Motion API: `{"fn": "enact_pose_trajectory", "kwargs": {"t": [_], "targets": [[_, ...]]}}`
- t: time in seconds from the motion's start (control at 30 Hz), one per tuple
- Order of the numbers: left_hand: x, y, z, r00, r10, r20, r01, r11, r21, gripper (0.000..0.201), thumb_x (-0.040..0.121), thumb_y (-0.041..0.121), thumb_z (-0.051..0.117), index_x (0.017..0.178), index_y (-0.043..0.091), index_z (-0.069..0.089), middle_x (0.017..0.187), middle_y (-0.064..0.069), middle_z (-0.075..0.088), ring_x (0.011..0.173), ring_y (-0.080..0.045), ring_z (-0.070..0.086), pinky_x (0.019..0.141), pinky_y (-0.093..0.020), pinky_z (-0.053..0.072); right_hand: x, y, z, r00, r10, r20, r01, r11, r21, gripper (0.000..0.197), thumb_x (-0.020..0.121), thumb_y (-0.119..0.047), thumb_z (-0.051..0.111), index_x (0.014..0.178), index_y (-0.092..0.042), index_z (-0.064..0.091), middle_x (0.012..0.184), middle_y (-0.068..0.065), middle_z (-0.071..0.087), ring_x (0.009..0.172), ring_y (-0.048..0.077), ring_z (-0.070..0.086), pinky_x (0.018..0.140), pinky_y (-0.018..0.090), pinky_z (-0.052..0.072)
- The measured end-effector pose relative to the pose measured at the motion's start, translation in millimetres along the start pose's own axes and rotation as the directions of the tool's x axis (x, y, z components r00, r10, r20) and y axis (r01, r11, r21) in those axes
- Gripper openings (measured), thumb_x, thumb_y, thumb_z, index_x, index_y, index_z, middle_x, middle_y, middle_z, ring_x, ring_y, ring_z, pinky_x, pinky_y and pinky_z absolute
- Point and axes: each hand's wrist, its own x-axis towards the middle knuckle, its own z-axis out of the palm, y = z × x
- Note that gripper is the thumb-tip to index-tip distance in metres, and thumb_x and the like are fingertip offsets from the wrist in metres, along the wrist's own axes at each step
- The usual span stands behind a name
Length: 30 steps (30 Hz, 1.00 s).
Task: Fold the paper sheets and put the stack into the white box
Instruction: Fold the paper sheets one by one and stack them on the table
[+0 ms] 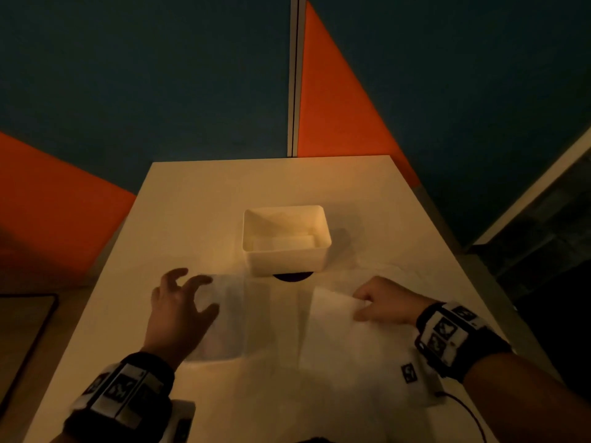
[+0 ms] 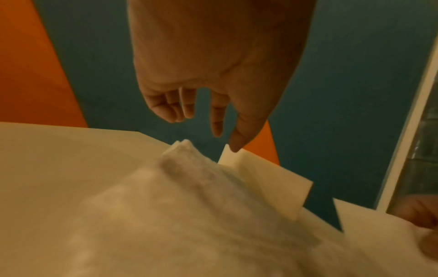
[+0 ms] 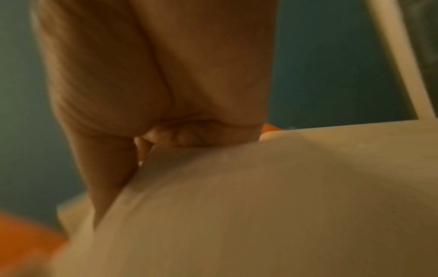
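Note:
A white box (image 1: 285, 255) stands in the middle of the table, with a folded white piece lying inside it. In front of it a thin white paper sheet (image 1: 271, 324) is spread flat. My left hand (image 1: 179, 302) hovers above the sheet's left end, fingers spread and loosely curled, holding nothing; the left wrist view shows the left hand (image 2: 201, 112) clear above the sheet (image 2: 189, 215). My right hand (image 1: 380, 303) pinches the sheet's right end and lifts it, folded leftward. In the right wrist view the right hand (image 3: 151, 146) grips the paper (image 3: 260, 206).
The white table (image 1: 198, 199) has bare surface behind and left of the box. A dark round spot (image 1: 292, 277) shows at the box's front. Blue and orange wall panels (image 1: 339, 100) rise behind the table. A dark cable (image 1: 467, 410) lies near the front right.

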Motion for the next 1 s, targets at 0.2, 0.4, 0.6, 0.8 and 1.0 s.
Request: {"fn": "enact_pose_trajectory", "kwargs": {"t": [0.2,0.4,0.6,0.8,1.0], "targets": [[3,55,-9,0.967,0.097,0.234,0.02,0.891,-0.453,0.036,0.074,0.056,0.065,0.096,0.028,0.068,0.096,0.011,0.065,0.081,-0.006,0.06,0.066,-0.016,0.043,-25,-27,-28,0.96,-0.027,-0.278,0.198,0.765,0.612,0.016,0.088,-0.007,0.059,0.1,-0.001,0.069,0.097,0.016,0.071,0.085,0.025,0.068,0.071,0.03,0.056],[1,97,-12,0.816,0.19,0.546,0.376,0.542,-0.751,0.051,0.074,0.063,0.059,0.104,0.023,0.065,0.095,0.001,0.073,0.087,-0.019,0.067,0.084,-0.036,0.05,-36,-53,-27,0.898,0.001,-0.441,0.399,0.424,0.813,0.017,0.09,-0.003,0.054,0.102,-0.004,0.067,0.088,0.005,0.073,0.075,0.015,0.069,0.066,0.029,0.057],[5,119,-20,0.882,0.257,0.395,0.346,0.216,-0.913,0.032,0.083,0.023,0.058,0.11,0.008,0.064,0.096,-0.011,0.07,0.083,-0.022,0.067,0.071,-0.034,0.057,-37,-58,-12,0.902,-0.003,-0.431,0.402,0.363,0.84,0.019,0.09,-0.002,0.053,0.104,-0.003,0.067,0.094,0.01,0.072,0.082,0.019,0.068,0.074,0.034,0.056],[7,117,-22,0.923,0.234,0.305,0.245,0.252,-0.936,0.021,0.088,0.01,0.056,0.104,0.002,0.067,0.087,-0.011,0.071,0.075,-0.021,0.066,0.063,-0.029,0.057,-37,-49,-10,0.91,-0.047,-0.413,0.394,0.413,0.821,0.025,0.086,0.005,0.055,0.101,-0.009,0.068,0.098,0.01,0.073,0.088,0.021,0.069,0.075,0.031,0.058],[11,101,-30,0.818,0.398,0.416,0.279,0.357,-0.891,0.023,0.083,-0.003,0.057,0.098,0.007,0.072,0.096,-0.003,0.072,0.089,-0.019,0.067,0.073,-0.027,0.056,-43,-43,-17,0.897,-0.057,-0.439,0.409,0.485,0.773,0.022,0.085,0.008,0.053,0.088,-0.007,0.067,0.083,0.003,0.071,0.078,0.017,0.066,0.067,0.023,0.055]]}}
